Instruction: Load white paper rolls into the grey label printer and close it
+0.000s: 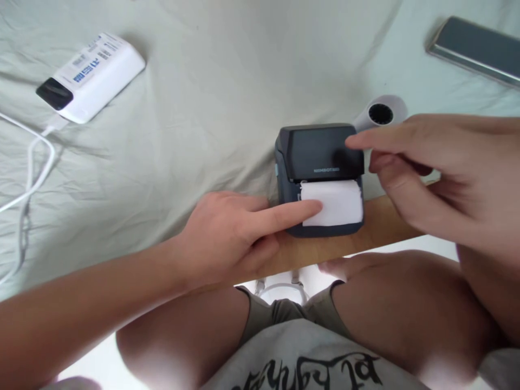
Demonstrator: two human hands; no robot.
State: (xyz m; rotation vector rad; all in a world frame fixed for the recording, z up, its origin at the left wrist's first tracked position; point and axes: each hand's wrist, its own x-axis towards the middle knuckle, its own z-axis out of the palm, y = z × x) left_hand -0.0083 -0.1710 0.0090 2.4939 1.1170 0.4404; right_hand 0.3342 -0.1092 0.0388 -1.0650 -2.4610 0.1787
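Observation:
A small dark label printer (314,151) sits at the wooden table edge. White paper (339,203) sticks out of its front. With its index finger stretched out, my left hand (235,227) touches the paper; its other fingers are curled beside the printer's left side, and it holds nothing visible. Over the right part of the printer's lid is the index fingertip of my right hand (439,162); whether it touches the lid I cannot tell. The thumb and other fingers of that hand are bent close together, and anything between them is hidden.
A white power bank (97,76) with a plugged-in white cable (30,162) lies at the upper left. Behind the printer is a white cylindrical object (392,105) with a dark round end. A dark phone-like slab (479,49) lies upper right. Light cloth (227,81) covers the table.

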